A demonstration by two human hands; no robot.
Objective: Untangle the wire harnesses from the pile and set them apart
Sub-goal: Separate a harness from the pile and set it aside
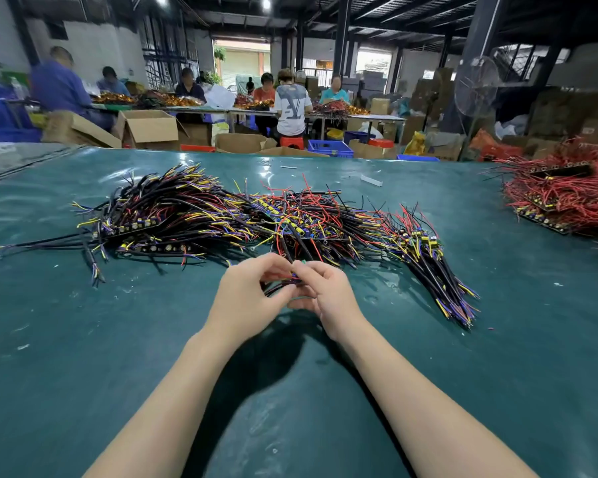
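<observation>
A tangled pile of wire harnesses (304, 219) with black, red, yellow and purple leads lies across the middle of the green table (83, 339). To its left lies a neater heap of harnesses (159, 215), and another bundle (435, 267) fans out to the right. My left hand (249, 298) and my right hand (328, 298) meet just in front of the pile. Both pinch one small wire harness (292, 279) between their fingertips. Its black leads run up into the pile's front edge.
A heap of red wire harnesses (567, 198) sits at the table's far right. Small white scraps (372, 180) lie beyond the pile. Behind the table, several people sit at long benches among cardboard boxes (149, 127), blue crates and a standing fan (475, 86).
</observation>
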